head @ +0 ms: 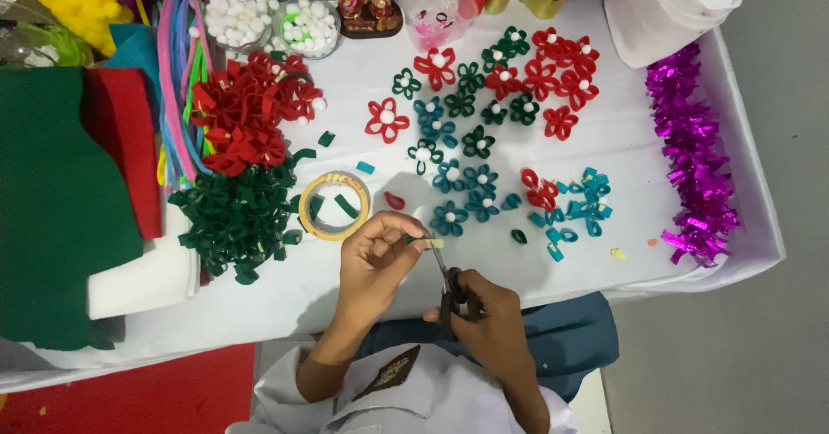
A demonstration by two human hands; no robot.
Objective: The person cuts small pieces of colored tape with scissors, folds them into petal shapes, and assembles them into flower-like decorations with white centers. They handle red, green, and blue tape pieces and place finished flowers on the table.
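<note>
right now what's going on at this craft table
A person is snipping a small strip pinched in the left hand with scissors worked by the right hand. Finished red, green and blue felt flowers cover the white table. Piles of red loops and green loops lie to the left beside a tape roll.

A white-covered table [535,261] stands on grey floor [743,356], red mat [147,399] beside it.
</note>
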